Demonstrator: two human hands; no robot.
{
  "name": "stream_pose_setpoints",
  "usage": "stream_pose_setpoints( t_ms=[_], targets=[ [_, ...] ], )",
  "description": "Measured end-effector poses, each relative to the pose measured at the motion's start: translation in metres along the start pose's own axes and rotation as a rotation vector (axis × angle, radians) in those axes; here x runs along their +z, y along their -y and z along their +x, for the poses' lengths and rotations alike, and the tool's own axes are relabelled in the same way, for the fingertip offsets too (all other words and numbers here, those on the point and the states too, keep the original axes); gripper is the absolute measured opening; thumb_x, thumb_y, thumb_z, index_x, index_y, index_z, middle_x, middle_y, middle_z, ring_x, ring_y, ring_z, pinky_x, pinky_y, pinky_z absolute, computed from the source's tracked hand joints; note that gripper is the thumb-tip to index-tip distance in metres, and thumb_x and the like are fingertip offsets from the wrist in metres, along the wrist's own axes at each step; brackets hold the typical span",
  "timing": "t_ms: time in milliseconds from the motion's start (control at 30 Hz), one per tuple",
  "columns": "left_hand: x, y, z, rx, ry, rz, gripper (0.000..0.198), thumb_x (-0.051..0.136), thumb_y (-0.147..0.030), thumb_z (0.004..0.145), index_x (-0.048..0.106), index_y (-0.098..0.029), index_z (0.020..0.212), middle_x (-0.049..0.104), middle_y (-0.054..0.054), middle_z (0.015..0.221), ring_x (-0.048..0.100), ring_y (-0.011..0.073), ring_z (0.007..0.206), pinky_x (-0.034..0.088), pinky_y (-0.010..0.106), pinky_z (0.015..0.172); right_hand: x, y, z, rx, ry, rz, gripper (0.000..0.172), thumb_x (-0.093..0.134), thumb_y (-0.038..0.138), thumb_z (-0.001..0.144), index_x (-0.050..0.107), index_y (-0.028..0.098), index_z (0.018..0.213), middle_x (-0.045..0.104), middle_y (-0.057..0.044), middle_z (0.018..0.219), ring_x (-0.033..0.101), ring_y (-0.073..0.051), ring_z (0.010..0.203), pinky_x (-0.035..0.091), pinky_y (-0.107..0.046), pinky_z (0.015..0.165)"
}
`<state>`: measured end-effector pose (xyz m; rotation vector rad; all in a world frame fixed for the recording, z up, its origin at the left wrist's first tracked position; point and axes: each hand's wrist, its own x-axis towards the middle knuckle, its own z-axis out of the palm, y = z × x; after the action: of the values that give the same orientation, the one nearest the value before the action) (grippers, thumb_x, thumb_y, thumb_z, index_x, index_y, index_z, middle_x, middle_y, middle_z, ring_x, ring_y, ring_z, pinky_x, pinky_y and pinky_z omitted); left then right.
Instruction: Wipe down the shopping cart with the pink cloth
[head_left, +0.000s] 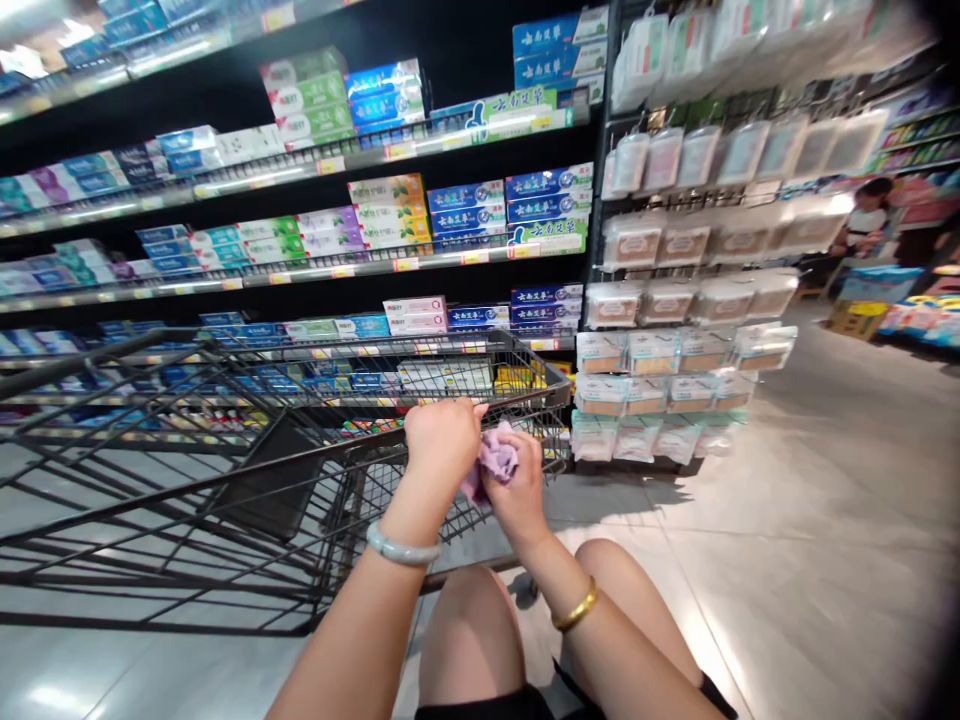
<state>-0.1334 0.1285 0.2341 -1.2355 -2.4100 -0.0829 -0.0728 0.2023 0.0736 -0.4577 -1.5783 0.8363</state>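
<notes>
My left hand [442, 437] is closed around the upper rim of a black wire shopping cart [330, 450], at the cart's near right part. Bunched up in my right hand [519, 490] is a purple cloth [498, 456], its fingers wrapped about it. The cloth hangs a little below the fingers, close beside my left hand and against the cart's wire side. A dark flat panel [271, 475] sits inside the cart. My left fingertips are hidden behind the rim.
Shelves of boxed toothpaste [469, 215] stand behind the cart. Hanging packs [679, 350] fill a rack at the right. Tiled floor [810, 500] stretches to the right, where a person [866, 220] and cartons [859, 315] are in the distance. My knees are just below my hands.
</notes>
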Motion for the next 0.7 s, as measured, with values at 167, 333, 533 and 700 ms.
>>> stream_pose_setpoints(
  t_ms=[167,333,533,700],
  targets=[
    [-0.001,0.000,0.000,0.003,-0.013,0.006,0.054,0.027,-0.045,0.105,0.069,-0.012,0.096,0.074,0.017,0.091,0.071,0.0317,0.087,0.040,0.037,0.071,0.005,-0.035,-0.038,0.201,-0.055,-0.087,0.036,0.064,0.021,0.072,0.060,0.023,0.108,0.055,-0.009,0.113,0.055,-0.027,0.109,0.047,-0.049,0.100],
    [0.003,0.002,0.001,0.027,-0.031,0.011,0.055,0.024,-0.044,0.105,0.068,-0.012,0.097,0.073,0.017,0.089,0.070,0.0306,0.086,0.040,0.036,0.070,0.006,0.004,-0.004,0.087,-0.065,-0.001,0.038,0.062,0.017,0.076,0.059,0.024,0.113,0.054,-0.008,0.119,0.054,-0.024,0.115,0.046,-0.043,0.104],
    [0.006,0.002,0.003,0.028,-0.040,0.019,0.055,0.024,-0.044,0.105,0.068,-0.012,0.096,0.072,0.017,0.086,0.070,0.0313,0.083,0.040,0.035,0.069,0.007,0.010,0.014,-0.064,-0.009,-0.017,0.038,0.068,0.017,0.076,0.061,0.025,0.113,0.052,-0.008,0.121,0.052,-0.025,0.119,0.046,-0.044,0.105],
    [0.004,0.001,0.002,0.033,-0.039,0.028,0.055,0.025,-0.043,0.105,0.068,-0.011,0.096,0.073,0.017,0.087,0.071,0.0306,0.083,0.041,0.036,0.069,0.000,-0.013,-0.013,0.052,0.012,-0.056,0.026,0.068,0.025,0.083,0.062,0.024,0.109,0.054,-0.008,0.115,0.055,-0.024,0.112,0.049,-0.044,0.099]
  ],
)
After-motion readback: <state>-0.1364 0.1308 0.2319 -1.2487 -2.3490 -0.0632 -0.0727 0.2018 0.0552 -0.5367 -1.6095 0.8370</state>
